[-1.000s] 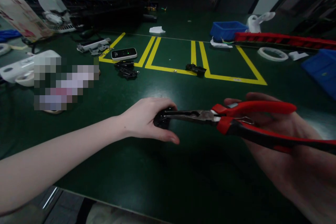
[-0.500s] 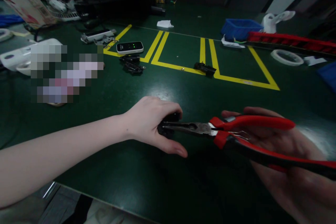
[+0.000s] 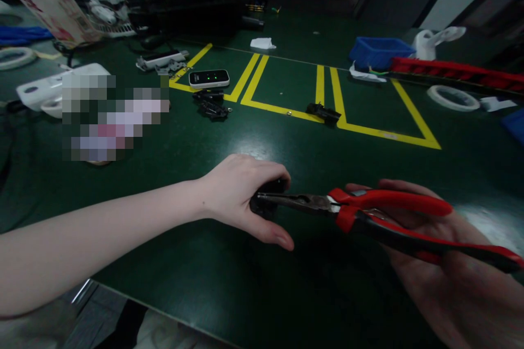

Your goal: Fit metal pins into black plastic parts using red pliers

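Head view: a black part (image 3: pixel 264 209) is held in the left hand (image 3: pixel 233 188), over the table (image 3: pixel 229 289), sunk into the crook between thumb and forefinger. Its far side is wrapped by the curled left fingers, while the thumb is stretched past its near side, with no pinch by the thumb's tip to be seen. The pliers (image 3: pixel 346 218) are laid off from the part to the right; by their long axis a line is drawn rightward and slightly nearer from it, and their narrow tips are set at its surface. Whether anything is nipped between those tips cannot be told, nor can the part's own long axis, since much of it is covered. By the left hand the part is touched directly; by the right hand (image 3: pixel 444 286), well apart to its right, it is reached only through the pliers. Their spread handles are cradled loosely in that hand, palm upward, fingers half curled. Beyond the part, a black clip (image 3: pixel 323 113) is seen to the right and black scraps (image 3: pixel 212 108) to the left.
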A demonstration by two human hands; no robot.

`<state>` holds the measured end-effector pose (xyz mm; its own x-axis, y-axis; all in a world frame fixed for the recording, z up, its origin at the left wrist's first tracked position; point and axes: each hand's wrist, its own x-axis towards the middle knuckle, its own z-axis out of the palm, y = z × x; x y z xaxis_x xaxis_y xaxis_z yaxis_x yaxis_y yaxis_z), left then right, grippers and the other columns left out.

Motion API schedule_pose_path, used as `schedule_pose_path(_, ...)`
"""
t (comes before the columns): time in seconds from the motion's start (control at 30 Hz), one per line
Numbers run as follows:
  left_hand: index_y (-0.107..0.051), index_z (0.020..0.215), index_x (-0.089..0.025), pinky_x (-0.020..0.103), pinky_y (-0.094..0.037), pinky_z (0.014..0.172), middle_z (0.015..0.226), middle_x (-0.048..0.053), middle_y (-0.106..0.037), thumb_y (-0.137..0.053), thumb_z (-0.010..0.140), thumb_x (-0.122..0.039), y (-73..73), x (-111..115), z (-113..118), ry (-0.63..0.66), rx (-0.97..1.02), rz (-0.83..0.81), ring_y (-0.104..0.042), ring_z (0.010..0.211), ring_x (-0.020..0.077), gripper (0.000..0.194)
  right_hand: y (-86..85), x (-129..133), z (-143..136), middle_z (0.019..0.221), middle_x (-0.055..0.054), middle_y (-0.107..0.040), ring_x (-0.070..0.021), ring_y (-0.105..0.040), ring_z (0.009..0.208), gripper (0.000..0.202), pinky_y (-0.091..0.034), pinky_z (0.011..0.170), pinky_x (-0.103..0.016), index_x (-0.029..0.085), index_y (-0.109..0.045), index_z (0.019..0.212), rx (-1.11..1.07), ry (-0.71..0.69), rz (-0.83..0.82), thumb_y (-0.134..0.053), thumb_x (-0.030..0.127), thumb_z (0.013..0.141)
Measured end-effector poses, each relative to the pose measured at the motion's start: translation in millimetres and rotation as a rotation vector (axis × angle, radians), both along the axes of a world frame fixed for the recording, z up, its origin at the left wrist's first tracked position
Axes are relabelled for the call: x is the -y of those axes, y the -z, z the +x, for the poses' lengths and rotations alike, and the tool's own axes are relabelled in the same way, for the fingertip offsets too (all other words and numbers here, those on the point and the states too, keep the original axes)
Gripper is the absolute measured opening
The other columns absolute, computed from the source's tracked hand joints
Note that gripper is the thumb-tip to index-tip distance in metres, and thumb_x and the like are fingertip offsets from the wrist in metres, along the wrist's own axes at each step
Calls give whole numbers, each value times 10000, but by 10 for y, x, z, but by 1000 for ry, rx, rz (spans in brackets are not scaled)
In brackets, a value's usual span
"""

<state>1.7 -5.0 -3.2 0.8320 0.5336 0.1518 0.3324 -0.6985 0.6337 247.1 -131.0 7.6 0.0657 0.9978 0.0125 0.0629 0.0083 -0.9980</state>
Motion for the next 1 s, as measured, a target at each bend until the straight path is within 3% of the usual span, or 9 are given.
schedule_pose_path(0.13,-639,1087,-193,278,-421,675,966,33,-700,-603,615,-884,-19,-8,1,32,-5,-49,-631,776,187,837,-29,-39,-8,1204,-13,-712,-302,-689,1079,381,-586,910,-435,415,-678,1111,-135,123,-70,-689,523,746)
schedule_pose_path(0.3,-598,1170,-193,296,-450,720,1065,61,-695,-700,669,-756,-55,-14,-6,65,-10,-92,-646,871,221,761,69,-63,107,1225,-42,-702,-334,-682,1084,351,-588,891,-486,411,-676,1085,-138,160,-89,-642,539,759)
schedule_pose_path(0.5,-589,1078,-191,275,-405,647,943,39,-664,-694,678,-715,-9,-16,26,35,43,-152,-591,757,185,667,42,-91,119,1149,-75,-731,-350,-702,1028,559,-612,810,-426,338,-712,986,-254,309,-231,-842,531,478)
schedule_pose_path(0.67,-576,1047,-199,261,-377,623,908,19,-643,-741,677,-639,-22,5,56,-2,28,-219,-549,714,160,598,-44,-136,-7,1106,-73,-739,-320,-709,1008,638,-587,855,-394,315,-716,942,-334,431,-331,-881,532,365)
schedule_pose_path(0.87,-572,1054,-197,272,-383,656,943,19,-645,-780,663,-607,-114,33,87,-84,40,-286,-557,765,168,604,99,-128,129,1288,-79,-670,-321,-655,1148,589,-580,843,-355,321,-709,1019,-324,444,-307,-788,642,531)
schedule_pose_path(1.0,-569,1079,-194,277,-388,665,960,24,-641,-743,703,-611,-140,21,90,-58,32,-314,-556,781,173,589,119,-143,185,1266,-120,-676,-355,-645,1157,543,-574,871,-434,300,-703,1036,-250,394,-264,-718,667,636)
